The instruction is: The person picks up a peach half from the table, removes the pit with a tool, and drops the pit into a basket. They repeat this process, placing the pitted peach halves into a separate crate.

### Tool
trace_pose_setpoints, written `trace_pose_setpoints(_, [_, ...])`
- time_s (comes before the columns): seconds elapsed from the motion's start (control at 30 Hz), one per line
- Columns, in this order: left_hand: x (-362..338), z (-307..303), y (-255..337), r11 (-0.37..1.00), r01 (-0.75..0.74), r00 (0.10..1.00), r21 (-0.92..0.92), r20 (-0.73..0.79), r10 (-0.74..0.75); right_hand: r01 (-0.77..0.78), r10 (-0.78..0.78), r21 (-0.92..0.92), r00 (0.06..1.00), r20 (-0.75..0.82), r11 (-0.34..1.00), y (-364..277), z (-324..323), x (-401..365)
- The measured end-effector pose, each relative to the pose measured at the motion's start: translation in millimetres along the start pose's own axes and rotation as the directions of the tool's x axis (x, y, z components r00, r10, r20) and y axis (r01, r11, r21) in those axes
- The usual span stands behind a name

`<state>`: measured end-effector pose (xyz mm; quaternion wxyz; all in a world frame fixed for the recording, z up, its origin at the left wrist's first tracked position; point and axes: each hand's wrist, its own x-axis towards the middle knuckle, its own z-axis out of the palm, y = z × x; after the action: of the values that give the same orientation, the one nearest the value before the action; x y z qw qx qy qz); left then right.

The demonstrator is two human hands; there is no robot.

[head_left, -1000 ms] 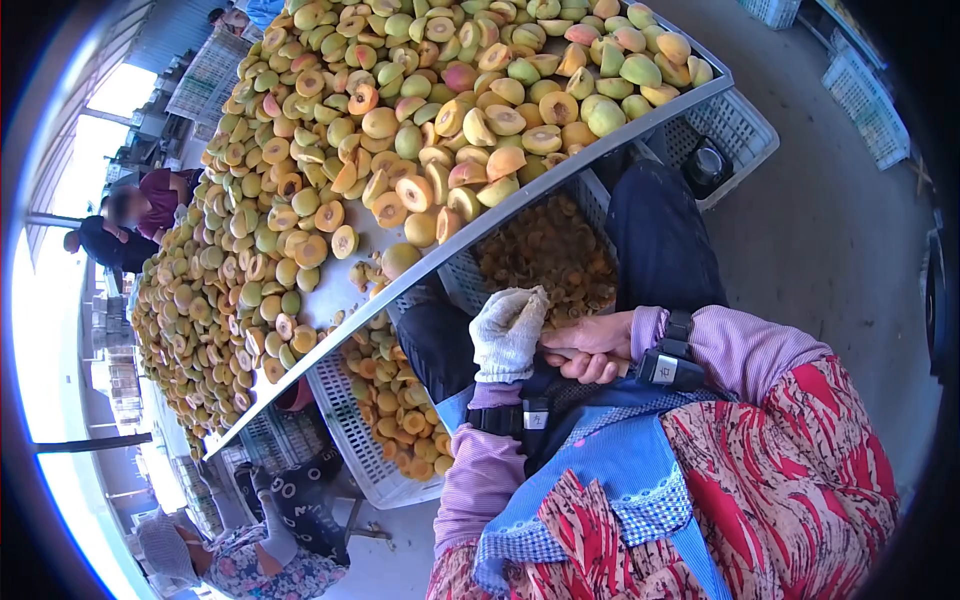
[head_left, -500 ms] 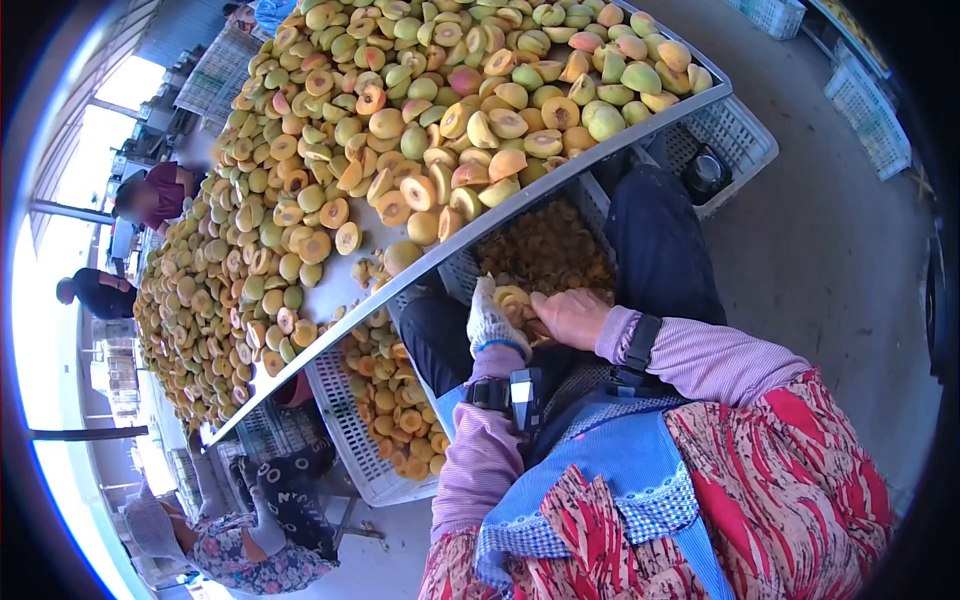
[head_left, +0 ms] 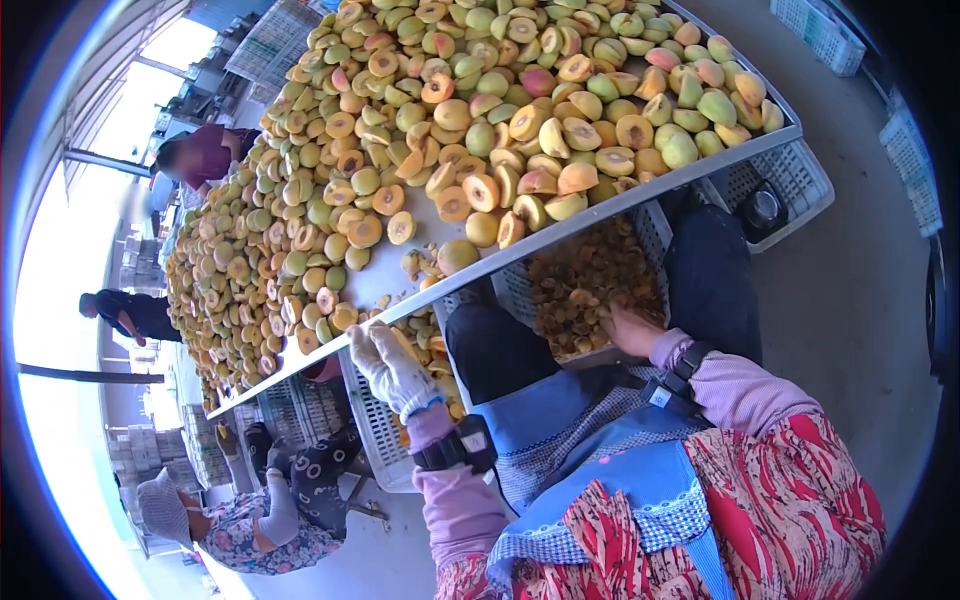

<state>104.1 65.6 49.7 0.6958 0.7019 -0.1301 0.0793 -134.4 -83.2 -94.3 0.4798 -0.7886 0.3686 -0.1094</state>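
Note:
My left hand [head_left: 390, 374], in a white glove, is beside the metal table's front edge, above a white crate [head_left: 372, 432] of peach halves. Its fingers are stretched out and somewhat apart, with no fruit visible in them. My bare right hand [head_left: 633, 330] is lowered over a crate of brown-orange fruit scraps [head_left: 580, 290] between my knees. Its fingers are curled; whatever they hold is hidden. Many cut peach halves [head_left: 480, 192] cover the tilted-looking table [head_left: 385, 272], their yellow flesh and stone hollows showing.
The table's raised metal rim [head_left: 560, 225] runs diagonally above my knees. At the right a white crate [head_left: 795, 190] holds a dark round object [head_left: 763, 208]. A person in a patterned top [head_left: 260, 530] works at lower left; two other people are farther back. More crates [head_left: 815, 35] stand behind.
My hands were together at a peach half above the scraps. They have parted: the left moved left to the table edge, without the peach half; the right moved slightly right. The view has shifted.

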Motion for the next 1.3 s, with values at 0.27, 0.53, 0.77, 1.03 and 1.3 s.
trace_pose_setpoints(0.27, [59,28,-38,0.960,0.107,0.924,0.257,0.330,-0.192,0.062,-0.018,-0.276,0.987,0.162,0.959,-5,17,7])
trace_pose_setpoints(0.53, [89,112,-34,0.482,-0.596,0.594,0.642,0.756,-0.273,0.021,-0.033,0.089,0.991,0.130,0.996,-22,10,7])
trace_pose_setpoints(0.77, [74,104,-54,0.931,0.002,0.810,0.366,0.546,-0.216,-0.434,0.228,0.544,0.885,0.405,0.718,-59,-23,-4])
trace_pose_setpoints(1.03, [-36,72,18,0.268,0.865,0.499,-0.424,0.670,-0.550,-0.308,0.066,0.544,0.906,0.418,0.780,-103,-36,-25])
trace_pose_setpoints(1.3, [-93,78,8,0.582,0.767,0.631,-0.270,0.488,-0.603,0.216,-0.265,0.365,0.960,0.089,0.906,-103,-27,-26])
